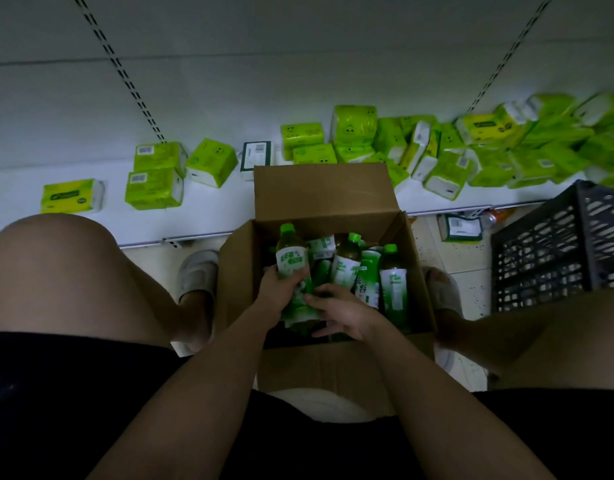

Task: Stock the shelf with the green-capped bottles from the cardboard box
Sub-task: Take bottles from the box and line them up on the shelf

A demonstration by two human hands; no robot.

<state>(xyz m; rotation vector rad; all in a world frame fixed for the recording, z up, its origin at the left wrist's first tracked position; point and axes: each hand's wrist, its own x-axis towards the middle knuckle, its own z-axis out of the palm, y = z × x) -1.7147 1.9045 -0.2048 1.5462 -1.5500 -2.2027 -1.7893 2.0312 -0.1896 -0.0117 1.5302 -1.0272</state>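
Observation:
An open cardboard box (319,199) stands on the floor between my knees, holding several green-capped bottles (392,278) with green and white labels. My left hand (281,292) is wrapped around the lower body of one green-capped bottle (291,254), which rises upright at the box's left side. Beside it, my right hand (340,313) reaches down into the box with its fingers around the base of the same bottle or one lying under it; I cannot tell which. The low white shelf (222,202) runs just behind the box.
Green tissue packs (156,174) lie scattered along the shelf, piled thickest at the right (447,150). A dark plastic crate (561,251) stands on the floor to the right. One pack (461,228) lies on the tiled floor under the shelf edge. My knees flank the box.

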